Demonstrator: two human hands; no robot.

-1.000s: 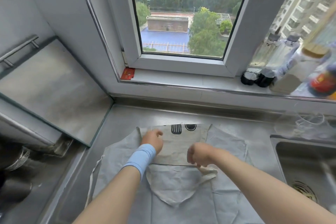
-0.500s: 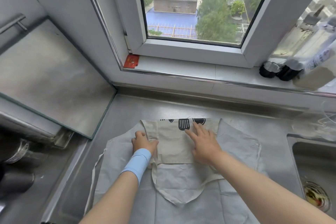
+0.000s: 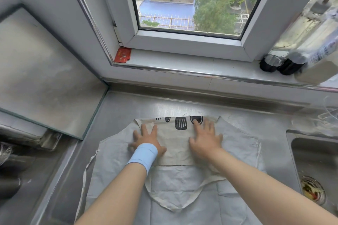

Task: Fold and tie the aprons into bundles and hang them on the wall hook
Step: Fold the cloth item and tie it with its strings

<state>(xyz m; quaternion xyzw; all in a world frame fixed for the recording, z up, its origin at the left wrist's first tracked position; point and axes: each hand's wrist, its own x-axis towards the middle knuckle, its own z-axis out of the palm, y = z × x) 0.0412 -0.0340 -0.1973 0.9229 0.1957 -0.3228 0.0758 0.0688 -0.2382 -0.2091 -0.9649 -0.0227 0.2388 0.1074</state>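
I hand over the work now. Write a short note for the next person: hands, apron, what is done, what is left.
Left hand: open, flat on the left part of the folded bib.
Right hand: open, flat on its right part.
Apron: spread on the counter, bib folded toward the person, neck loop lying on the cloth.
Done: first fold.
Left: more folds, tying, hanging.

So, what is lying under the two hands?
The left hand and right hand press flat on the folded beige bib, which lies on the grey apron. The steel counter beneath is covered there by cloth.
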